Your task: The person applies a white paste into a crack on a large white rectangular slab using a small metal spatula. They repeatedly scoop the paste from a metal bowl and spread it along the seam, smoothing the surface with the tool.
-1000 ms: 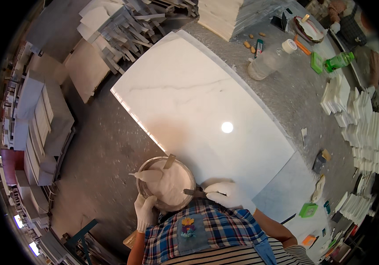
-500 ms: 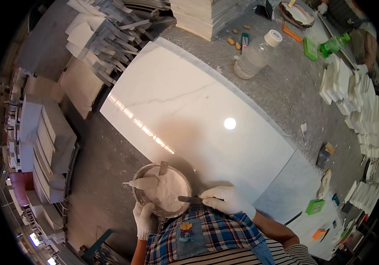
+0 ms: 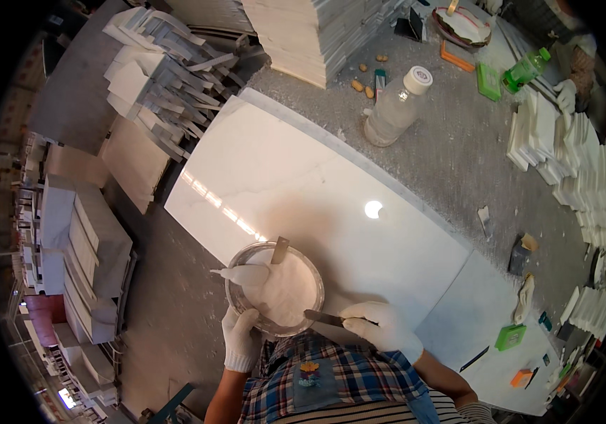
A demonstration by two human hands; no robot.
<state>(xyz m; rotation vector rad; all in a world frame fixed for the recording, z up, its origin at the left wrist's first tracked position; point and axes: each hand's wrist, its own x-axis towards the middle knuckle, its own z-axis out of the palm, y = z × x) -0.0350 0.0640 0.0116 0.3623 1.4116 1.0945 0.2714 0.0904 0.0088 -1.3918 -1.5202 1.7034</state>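
My left hand [image 3: 242, 340], in a white knit glove, grips the near left rim of a round metal bowl [image 3: 321, 286]. White powder or paste [image 3: 290, 288] fills much of the bowl. A white squeeze bottle [image 3: 248, 275] with a pointed nozzle lies inside, its tip over the left rim. Beside it a flat metal scraper [image 3: 280, 249] rises past the far rim. My gloved right hand [image 3: 382, 326] is closed on a dark putty knife [image 3: 324, 318], its tip at the bowl's right rim. Below and beyond the bowl lies a glossy white slab [image 3: 303, 177] with grey veins.
A clear bottle [image 3: 395, 113] with a white cap stands beyond the slab. Stacked white tiles [image 3: 296, 39] rise at the back, and tile pieces [image 3: 564, 162] line the right. A co-worker's gloved hand [image 3: 566, 95] is at far right. A green box [image 3: 510, 338] lies right of me.
The view has shifted a little. The bowl has moved right and farther over the slab, with my left hand on it. My right hand has shifted right with the putty knife.
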